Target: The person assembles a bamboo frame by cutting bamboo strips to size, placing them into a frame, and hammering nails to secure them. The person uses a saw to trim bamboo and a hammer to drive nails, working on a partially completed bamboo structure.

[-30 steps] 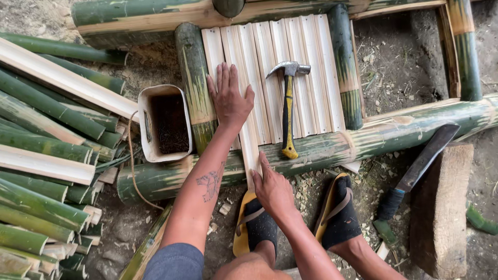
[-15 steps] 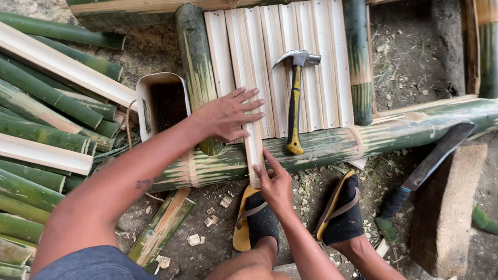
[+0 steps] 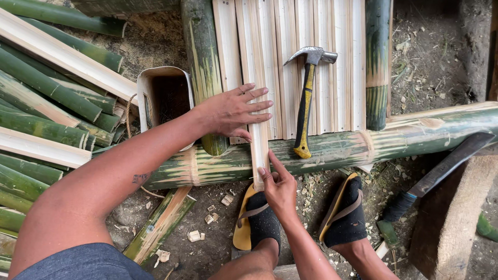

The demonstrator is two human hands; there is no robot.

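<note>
My left hand (image 3: 236, 111) lies flat, fingers spread, on the pale split bamboo slats (image 3: 332, 62) laid side by side across a thick green bamboo pole (image 3: 415, 136). One slat (image 3: 259, 153) sticks out toward me beyond the others. My right hand (image 3: 279, 187) pinches its near end with thumb and fingers. A claw hammer (image 3: 305, 98) with a yellow and black handle rests on the slats, just right of my left hand.
A pale tub (image 3: 163, 98) with dark contents stands left of the slats. Split and whole green bamboo (image 3: 46, 103) is stacked at the left. A machete (image 3: 441, 173) leans by a wooden block (image 3: 456, 218) at right. My sandalled feet (image 3: 345, 218) rest on chip-strewn ground.
The view has shifted closer. My left hand turned from pointing away to lying sideways across the slats. My right hand moved up onto the end of the protruding slat.
</note>
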